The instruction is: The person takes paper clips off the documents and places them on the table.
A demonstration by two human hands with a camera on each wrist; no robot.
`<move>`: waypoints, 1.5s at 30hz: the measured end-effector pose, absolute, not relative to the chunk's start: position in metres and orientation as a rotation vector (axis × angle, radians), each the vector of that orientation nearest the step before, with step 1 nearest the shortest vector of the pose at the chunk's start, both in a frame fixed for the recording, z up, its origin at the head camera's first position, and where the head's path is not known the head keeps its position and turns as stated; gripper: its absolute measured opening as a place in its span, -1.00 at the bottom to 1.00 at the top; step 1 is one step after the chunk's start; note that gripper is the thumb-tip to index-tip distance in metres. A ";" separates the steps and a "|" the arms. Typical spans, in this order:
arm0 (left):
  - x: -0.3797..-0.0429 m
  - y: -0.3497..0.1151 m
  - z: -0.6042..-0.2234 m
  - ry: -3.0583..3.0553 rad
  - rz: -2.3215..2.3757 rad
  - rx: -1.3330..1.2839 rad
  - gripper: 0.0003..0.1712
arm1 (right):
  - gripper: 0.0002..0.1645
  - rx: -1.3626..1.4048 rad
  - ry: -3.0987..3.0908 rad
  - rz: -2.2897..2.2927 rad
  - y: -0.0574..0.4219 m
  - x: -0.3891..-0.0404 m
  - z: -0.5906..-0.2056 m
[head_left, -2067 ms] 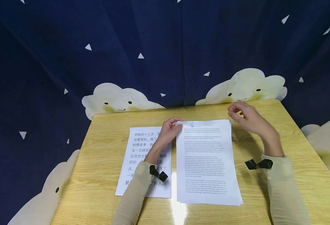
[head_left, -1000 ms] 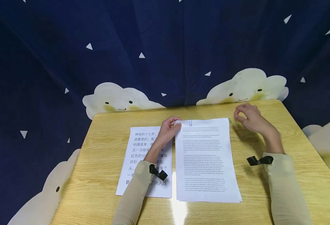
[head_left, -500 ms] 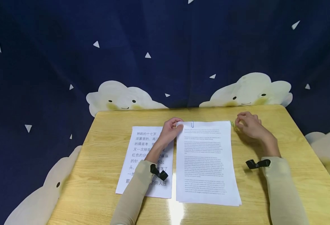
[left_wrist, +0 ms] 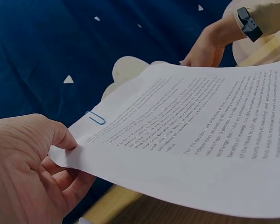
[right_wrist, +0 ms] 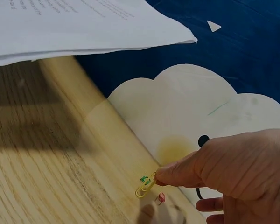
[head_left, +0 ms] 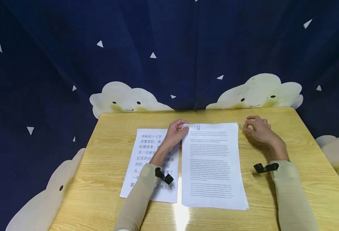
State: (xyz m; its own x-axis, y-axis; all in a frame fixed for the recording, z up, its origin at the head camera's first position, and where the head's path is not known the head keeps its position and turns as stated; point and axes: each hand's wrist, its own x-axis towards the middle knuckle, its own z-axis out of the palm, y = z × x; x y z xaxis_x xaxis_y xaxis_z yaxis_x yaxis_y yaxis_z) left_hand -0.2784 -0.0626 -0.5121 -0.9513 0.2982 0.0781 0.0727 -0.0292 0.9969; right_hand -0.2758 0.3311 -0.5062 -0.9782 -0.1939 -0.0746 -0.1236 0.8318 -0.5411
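Observation:
My left hand (head_left: 174, 134) pinches the top left corner of a printed paper stack (head_left: 212, 163), thumb on top and fingers beneath. In the left wrist view the stack's upper end is raised off the table. A blue paper clip (left_wrist: 96, 117) sits on its top edge, near that thumb. My right hand (head_left: 258, 129) is just right of the stack's top right corner. Its thumb and finger pinch a yellow paper clip (right_wrist: 142, 190), low over the tabletop. Beside that clip lie a green paper clip (right_wrist: 144, 179) and a red paper clip (right_wrist: 161, 198).
A second paper stack (head_left: 133, 163) with large Chinese print lies to the left, partly under my left forearm. The wooden table (head_left: 106, 138) ends at the back against a dark blue curtain (head_left: 146, 29) with clouds and triangles.
My right hand has moved right and down from the stack's top right corner, uncovering a green clip there, and now pinches a yellow clip. My left hand keeps its hold on the stack.

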 end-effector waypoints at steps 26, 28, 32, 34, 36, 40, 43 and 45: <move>-0.278 -0.060 -0.511 2.059 2.122 0.412 -0.80 | -0.81 -0.204 2.868 -0.795 0.337 -0.273 -0.507; -0.277 -0.060 -0.511 2.065 2.123 0.403 -0.80 | -0.80 -0.203 2.867 -0.791 0.337 -0.273 -0.508; -0.277 -0.060 -0.511 2.078 2.121 0.404 -0.81 | -0.78 -0.212 2.866 -0.757 0.339 -0.273 -0.509; -0.276 -0.059 -0.511 2.071 2.126 0.404 -0.81 | -0.76 -0.218 2.870 -0.747 0.339 -0.273 -0.508; -0.276 -0.059 -0.511 2.063 2.130 0.405 -0.80 | -0.76 -0.220 2.875 -0.756 0.339 -0.272 -0.506; -0.276 -0.059 -0.512 2.058 2.127 0.411 -0.79 | -0.77 -0.221 2.884 -0.791 0.337 -0.271 -0.499; -0.276 -0.058 -0.512 2.065 2.122 0.423 -0.79 | -0.76 -0.230 2.897 -0.793 0.335 -0.271 -0.494; -0.276 -0.058 -0.513 2.074 2.115 0.428 -0.80 | -0.77 -0.238 2.911 -0.797 0.334 -0.271 -0.491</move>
State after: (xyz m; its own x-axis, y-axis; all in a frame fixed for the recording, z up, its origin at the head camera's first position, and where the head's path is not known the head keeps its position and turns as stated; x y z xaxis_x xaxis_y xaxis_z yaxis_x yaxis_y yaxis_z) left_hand -0.2760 -0.0579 -0.5127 -0.9482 0.3020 0.0983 0.0924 -0.0336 0.9952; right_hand -0.2707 0.3337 -0.4911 -0.9812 -0.1805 -0.0685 -0.1204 0.8496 -0.5134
